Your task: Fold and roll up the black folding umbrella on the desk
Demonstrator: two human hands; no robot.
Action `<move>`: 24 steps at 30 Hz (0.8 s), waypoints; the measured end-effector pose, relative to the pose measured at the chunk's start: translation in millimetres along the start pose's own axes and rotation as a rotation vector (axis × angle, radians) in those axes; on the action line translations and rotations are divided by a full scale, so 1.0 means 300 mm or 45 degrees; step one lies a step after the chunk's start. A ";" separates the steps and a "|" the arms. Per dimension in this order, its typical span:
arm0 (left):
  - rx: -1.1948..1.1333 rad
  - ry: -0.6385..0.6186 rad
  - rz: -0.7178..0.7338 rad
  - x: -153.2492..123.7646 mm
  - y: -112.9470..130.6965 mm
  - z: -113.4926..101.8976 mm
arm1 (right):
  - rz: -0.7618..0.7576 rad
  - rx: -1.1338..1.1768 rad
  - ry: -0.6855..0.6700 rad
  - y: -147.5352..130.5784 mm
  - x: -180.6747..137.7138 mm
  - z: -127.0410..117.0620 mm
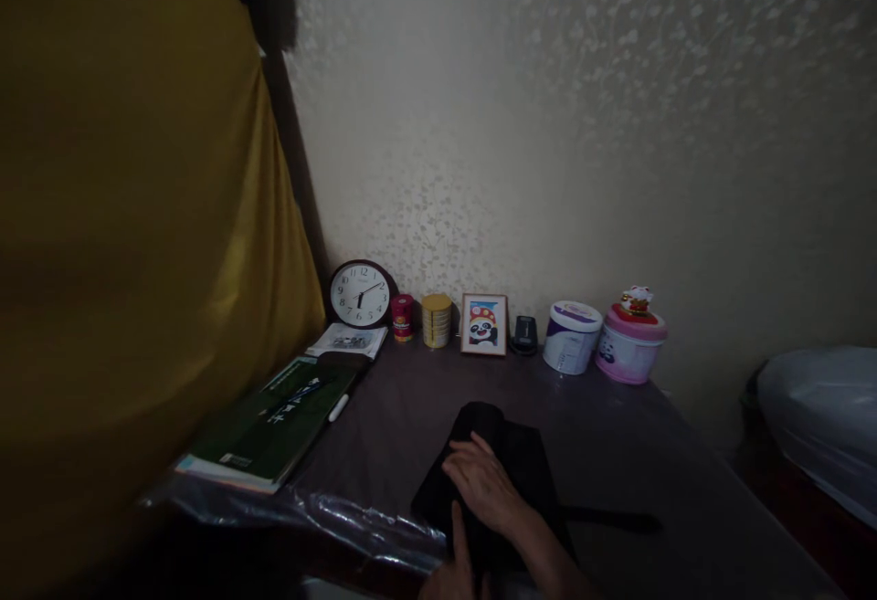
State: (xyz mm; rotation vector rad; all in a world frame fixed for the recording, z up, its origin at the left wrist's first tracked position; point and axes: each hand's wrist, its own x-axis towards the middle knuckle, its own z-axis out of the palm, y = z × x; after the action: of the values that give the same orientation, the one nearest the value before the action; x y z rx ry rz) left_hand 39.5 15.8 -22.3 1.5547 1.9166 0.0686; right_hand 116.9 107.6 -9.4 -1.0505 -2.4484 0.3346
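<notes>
A black, soft fabric thing (527, 454) lies folded on the table near its front edge, with a dark strap-like strip (613, 519) reaching out to the right. I cannot make out its exact kind in the dim light. Across its top rests my right hand (483, 483), palm down, fingers stretched out over the fabric. My left hand (455, 568) is at the fabric's near edge, partly cut off by the bottom of the view. Its index finger points forward against the fabric; its other fingers are mostly hidden.
The dark table (404, 417) has a clear plastic cover. Left lie a green book (288, 417) and white pen (338, 407). Along the wall stand a clock (361, 294), red can (403, 319), yellow tin (437, 321), framed panda picture (483, 324), and two tubs (572, 340). A yellow curtain (137, 216) hangs left.
</notes>
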 end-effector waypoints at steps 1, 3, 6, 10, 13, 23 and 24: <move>0.006 -0.015 -0.013 0.003 -0.002 0.002 | -0.035 0.032 -0.044 -0.028 -0.024 -0.002; 0.008 -0.047 -0.030 0.007 -0.007 0.004 | -0.077 0.117 -0.110 -0.071 -0.061 -0.014; 0.004 -0.045 -0.013 0.004 -0.012 0.006 | -0.005 0.258 -0.076 -0.102 -0.088 -0.049; 0.008 0.004 0.057 -0.010 -0.018 0.006 | 0.134 0.234 0.071 -0.098 -0.100 -0.081; 0.017 0.016 0.081 -0.020 -0.024 0.004 | 0.057 0.303 0.014 -0.096 -0.122 -0.076; -0.030 0.076 0.122 -0.062 -0.029 -0.022 | 0.156 0.409 0.219 -0.045 -0.147 -0.057; -0.026 0.079 0.118 -0.060 -0.032 -0.020 | 0.179 0.432 0.247 -0.039 -0.151 -0.056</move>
State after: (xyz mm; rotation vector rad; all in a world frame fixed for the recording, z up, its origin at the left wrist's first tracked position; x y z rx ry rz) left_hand 29.6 -0.8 -13.6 1.6447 1.8847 0.1784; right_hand 145.4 67.1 -4.2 -1.0512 -2.0606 0.6369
